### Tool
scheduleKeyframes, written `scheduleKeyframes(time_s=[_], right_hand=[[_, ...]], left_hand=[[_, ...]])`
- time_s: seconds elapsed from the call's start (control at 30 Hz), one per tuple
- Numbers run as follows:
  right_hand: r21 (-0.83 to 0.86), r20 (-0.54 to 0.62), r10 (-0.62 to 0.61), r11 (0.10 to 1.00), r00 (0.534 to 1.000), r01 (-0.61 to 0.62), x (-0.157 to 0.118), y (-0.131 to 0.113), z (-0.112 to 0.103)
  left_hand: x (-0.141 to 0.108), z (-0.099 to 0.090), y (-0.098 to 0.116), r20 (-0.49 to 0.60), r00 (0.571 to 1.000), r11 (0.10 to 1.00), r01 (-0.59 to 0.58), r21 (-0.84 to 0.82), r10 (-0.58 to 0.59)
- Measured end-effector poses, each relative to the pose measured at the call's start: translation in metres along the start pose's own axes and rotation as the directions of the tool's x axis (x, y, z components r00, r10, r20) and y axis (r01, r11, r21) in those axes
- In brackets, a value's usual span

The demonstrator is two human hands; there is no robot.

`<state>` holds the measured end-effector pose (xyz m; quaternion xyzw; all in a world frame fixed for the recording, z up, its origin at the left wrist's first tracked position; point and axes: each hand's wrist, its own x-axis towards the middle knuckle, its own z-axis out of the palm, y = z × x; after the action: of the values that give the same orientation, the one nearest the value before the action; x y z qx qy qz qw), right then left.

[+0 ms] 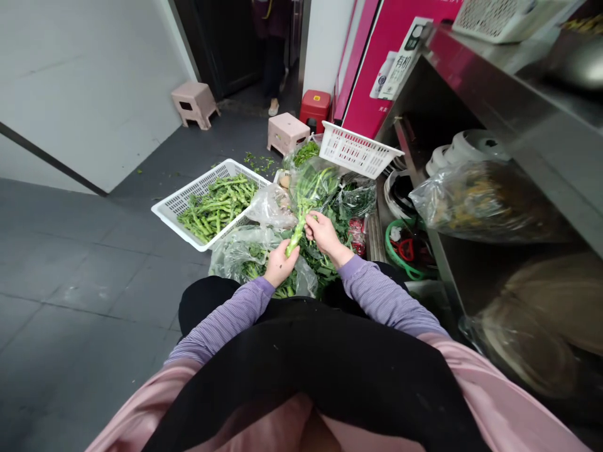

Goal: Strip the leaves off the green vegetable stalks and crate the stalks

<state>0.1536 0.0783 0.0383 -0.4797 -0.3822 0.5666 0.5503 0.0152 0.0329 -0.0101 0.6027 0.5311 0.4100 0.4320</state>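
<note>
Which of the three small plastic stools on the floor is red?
The red plastic stool by the pink panel; the other two stools are pale pink.

- White basket of trimmed green stems (207,204) on the floor
- Two pink stools (194,103) beyond that basket
- Red stool (315,107) right of them
- Empty white basket (358,149) nearer, right of the basket of stems

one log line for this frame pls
left hand: grips vegetable stalk base | right hand: pinches stalk higher | white basket: trimmed stalks, floor left

A long green vegetable stalk (301,216), pale at its base, tilts upright, leafy top uppermost.
</note>
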Motion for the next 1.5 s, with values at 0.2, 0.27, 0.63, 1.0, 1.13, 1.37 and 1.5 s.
scheduleKeyframes(time_s=[0.2, 0.27, 0.63, 1.0, 1.13, 1.37, 1.5], right_hand=[[0.323, 0.043, 0.148, 0.934, 0.988, -0.154, -0.015, 0.002, 0.0], [0.323, 0.054, 0.139, 0.935, 0.989, -0.149, -0.017, -0.002, -0.004], [0.467, 0.159, 0.251, 0.833, 0.955, -0.297, -0.017, -0.002, -0.012], [0.269, 0.222, 0.352, 0.874, 0.909, -0.404, -0.025, 0.018, -0.022], [0.248, 0.16, 0.163, 0.948, 0.974, -0.199, -0.008, -0.001, -0.027], [0.377, 0.097, 0.203, 0.899, 0.974, -0.225, -0.005, 0.004, -0.015], [0.448, 0.186, 0.508, 0.718, 0.841, -0.533, -0.015, 0.018, -0.009]], left_hand=[[0.002, -0.009, 0.018, 0.556, 0.82, 0.56, 0.525, -0.641, -0.133], [0.003, -0.014, 0.02, 0.634, 0.767, 0.451, 0.602, -0.659, -0.098], [-0.005, -0.01, 0.01, 0.752, 0.658, 0.556, 0.642, -0.528, -0.046], [-0.004, -0.026, 0.013, 0.288, 0.958, 1.0, 0.015, -0.01, -0.011], [0.0, -0.024, 0.004, 0.229, 0.973, 0.984, -0.059, 0.169, 0.019], [-0.006, -0.023, -0.001, 0.241, 0.967, 0.975, -0.126, 0.182, 0.08], [-0.024, -0.017, -0.003, 0.219, 0.968, 0.955, -0.174, 0.241, 0.121]])
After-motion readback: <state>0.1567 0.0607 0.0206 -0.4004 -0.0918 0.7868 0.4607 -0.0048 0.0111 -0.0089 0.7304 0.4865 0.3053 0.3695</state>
